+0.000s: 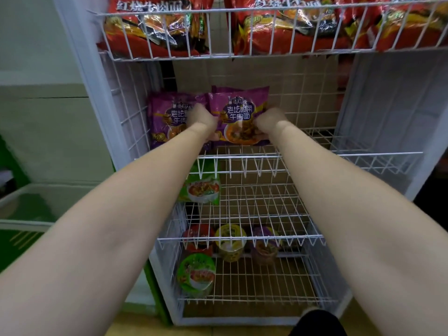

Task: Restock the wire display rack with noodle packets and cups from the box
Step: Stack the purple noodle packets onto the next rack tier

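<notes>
1. Gripping opposite side edges of one purple noodle packet (238, 117), the left hand (201, 117) and right hand (271, 118) held it upright over the middle shelf (278, 155), toward its left half; both hands looked curled onto the packet.
2. Just left of it, a second purple packet (169, 120) stood against the left wall of the wire display rack (126, 103), touching or nearly touching the held one.
3. Red packets (291, 27) filled the top basket; a green packet (202, 189) and several cups (230, 242) sat on the lower shelves.
4. Risk, as I judged it: released upright with nothing behind it, the packet could tip backward or slide forward over the low front rail, or knock its neighbour over.
</notes>
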The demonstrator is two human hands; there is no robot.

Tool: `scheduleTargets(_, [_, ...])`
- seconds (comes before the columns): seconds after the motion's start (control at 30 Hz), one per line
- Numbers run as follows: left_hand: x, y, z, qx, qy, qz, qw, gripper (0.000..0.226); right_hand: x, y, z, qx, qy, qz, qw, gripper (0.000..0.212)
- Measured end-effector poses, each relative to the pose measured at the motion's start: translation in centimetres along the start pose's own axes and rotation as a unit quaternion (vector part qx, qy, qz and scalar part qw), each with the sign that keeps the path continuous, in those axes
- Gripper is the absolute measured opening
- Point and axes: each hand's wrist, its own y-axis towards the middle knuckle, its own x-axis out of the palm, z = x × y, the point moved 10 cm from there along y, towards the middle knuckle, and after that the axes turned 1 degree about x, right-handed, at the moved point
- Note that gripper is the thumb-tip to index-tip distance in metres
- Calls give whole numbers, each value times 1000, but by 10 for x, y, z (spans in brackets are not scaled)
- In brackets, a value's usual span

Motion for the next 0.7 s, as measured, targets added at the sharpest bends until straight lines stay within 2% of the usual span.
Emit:
scheduleTargets(0.07, [4, 9, -4, 9, 10, 5, 1000, 50, 6, 9, 0, 0, -18, 3, 1000, 32])
scheduleTargets(0.2, [1, 7, 1, 46, 24, 55, 997, 30, 4, 8, 1, -30, -150, 48, 987, 30])
scheduleTargets(0.3, [-3, -2, 13, 94, 119, 85, 985, 28, 1, 7, 2, -40, -155, 64, 985, 33])
scheduleTargets(0.43, [-8, -8, 33, 164, 194, 125, 959, 45, -1, 8, 3, -32, -137, 84, 986, 62])
scheduleTargets(0.5, [-3, -9, 41, 187, 220, 115, 951, 59, -6, 5, 1, -39, -155, 108, 981, 72])
scheduleTargets(0.6, [10, -10, 40, 162, 258, 79, 949, 73, -10, 4, -1, -62, -133, 119, 982, 69])
scheduleTargets(0.7, [16, -7, 32, 134, 256, 62, 955, 74, -11, 1, -9, -98, -127, 131, 978, 79])
